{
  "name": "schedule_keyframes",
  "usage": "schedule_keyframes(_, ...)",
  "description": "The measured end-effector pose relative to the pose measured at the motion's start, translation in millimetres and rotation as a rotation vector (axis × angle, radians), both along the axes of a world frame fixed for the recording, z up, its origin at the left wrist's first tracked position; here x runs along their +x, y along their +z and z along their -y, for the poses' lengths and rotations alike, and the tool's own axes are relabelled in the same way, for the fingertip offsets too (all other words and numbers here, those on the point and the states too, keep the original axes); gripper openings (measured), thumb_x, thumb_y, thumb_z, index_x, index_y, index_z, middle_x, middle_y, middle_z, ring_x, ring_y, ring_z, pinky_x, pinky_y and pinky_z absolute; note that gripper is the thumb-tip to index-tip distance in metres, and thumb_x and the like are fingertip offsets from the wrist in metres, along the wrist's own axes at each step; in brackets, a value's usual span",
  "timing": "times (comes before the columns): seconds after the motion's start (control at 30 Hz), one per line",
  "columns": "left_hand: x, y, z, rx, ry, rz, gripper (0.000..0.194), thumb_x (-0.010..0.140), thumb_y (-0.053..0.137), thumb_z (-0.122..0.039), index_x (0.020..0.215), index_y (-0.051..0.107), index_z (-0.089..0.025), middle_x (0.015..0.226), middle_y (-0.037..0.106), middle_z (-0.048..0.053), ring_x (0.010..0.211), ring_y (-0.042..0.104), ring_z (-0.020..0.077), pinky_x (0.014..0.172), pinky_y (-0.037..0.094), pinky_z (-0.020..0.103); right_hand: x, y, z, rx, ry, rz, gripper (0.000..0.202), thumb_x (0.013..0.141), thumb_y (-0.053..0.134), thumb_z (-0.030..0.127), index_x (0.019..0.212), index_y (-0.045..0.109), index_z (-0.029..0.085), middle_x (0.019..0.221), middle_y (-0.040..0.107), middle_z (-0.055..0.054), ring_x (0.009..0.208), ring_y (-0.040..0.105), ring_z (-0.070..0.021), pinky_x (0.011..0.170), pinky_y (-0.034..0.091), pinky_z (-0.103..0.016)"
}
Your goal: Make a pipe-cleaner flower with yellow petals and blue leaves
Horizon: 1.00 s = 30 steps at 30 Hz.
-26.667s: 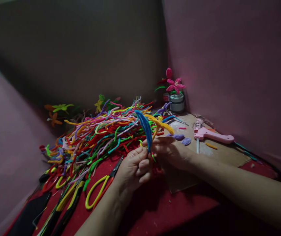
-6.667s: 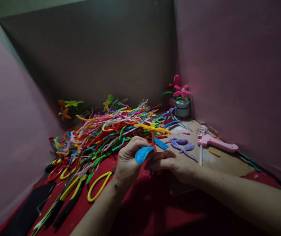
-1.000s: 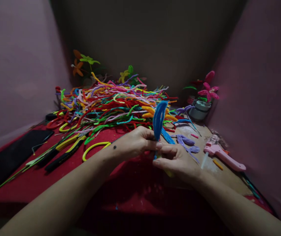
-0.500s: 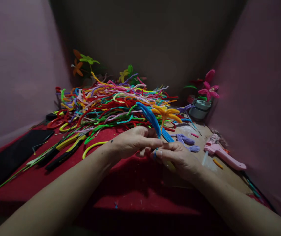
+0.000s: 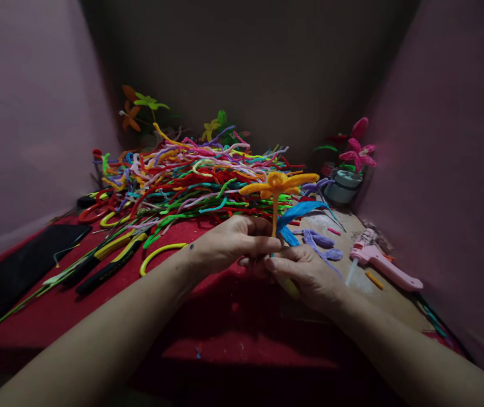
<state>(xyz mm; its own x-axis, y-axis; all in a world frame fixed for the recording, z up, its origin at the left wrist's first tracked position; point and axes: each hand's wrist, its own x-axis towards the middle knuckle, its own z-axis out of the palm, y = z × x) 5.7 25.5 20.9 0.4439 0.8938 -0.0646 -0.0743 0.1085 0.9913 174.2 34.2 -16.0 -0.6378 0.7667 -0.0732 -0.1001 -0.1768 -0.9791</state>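
Observation:
An orange pipe-cleaner flower point(image 5: 276, 184) stands upright above my hands, its stem running down between my fingers. My left hand point(image 5: 242, 240) pinches that stem between thumb and fingers. Blue pipe-cleaner leaves point(image 5: 299, 213) spread to the right from the stem, just above my right hand point(image 5: 301, 271). My right hand is closed on the lower stem, its thumb touching near the left fingertips. Something yellow, perhaps a scissor handle point(image 5: 288, 287), shows partly under the right hand. The bottom of the stem is hidden by my fingers.
A heap of coloured pipe cleaners point(image 5: 182, 175) lies behind my hands. Pliers point(image 5: 115, 260) and a black phone-like slab point(image 5: 25, 271) are at left. At right are a pink glue gun point(image 5: 386, 265), purple pipe-cleaner loops point(image 5: 322, 243) and a pink flower in a pot point(image 5: 344, 186).
The orange flower has turned from tilting right to upright and shifted slightly left. The blue leaves have swung round from the left of the stem to its right. Both hands stay nearly in place.

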Motion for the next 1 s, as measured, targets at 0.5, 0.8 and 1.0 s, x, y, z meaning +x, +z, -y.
schedule_keyframes(0.5, -12, -5.5, -7, -0.076, -0.186, -0.004, 0.019, 0.072, 0.063, -0.026, 0.063, 0.061, -0.010, 0.048, 0.054, 0.000, 0.040, 0.041, 0.0054, 0.040, 0.025, 0.019, 1, 1.0, -2, 0.125, 0.214, 0.050, 0.016, 0.077, 0.062, 0.028, 0.074, 0.071, 0.015, 0.071, 0.063, -0.002, 0.070, 0.054, -0.0122, 0.069, 0.039, -0.026)
schedule_keyframes(0.8, 0, -6.1, -8, 0.040, 0.079, -0.110, 0.024, 0.065, 0.071, -0.029, 0.061, 0.055, -0.012, 0.049, 0.052, -0.004, 0.042, 0.043, 0.0050, 0.040, 0.028, 0.017, -3, -1.1, -4, 0.058, 0.040, 0.010, 0.015, 0.076, 0.062, 0.027, 0.071, 0.070, 0.016, 0.065, 0.059, 0.001, 0.062, 0.047, -0.0099, 0.061, 0.033, -0.024)
schedule_keyframes(1.0, -2, -3.7, -6, -0.007, 0.036, -0.106, 0.026, 0.065, 0.070, -0.028, 0.053, 0.054, -0.011, 0.041, 0.049, -0.004, 0.036, 0.040, 0.0041, 0.037, 0.026, 0.017, -1, -2.7, -2, 0.051, 0.073, 0.040, 0.016, 0.074, 0.066, 0.030, 0.069, 0.071, 0.016, 0.065, 0.059, 0.000, 0.060, 0.044, -0.0092, 0.059, 0.031, -0.024)
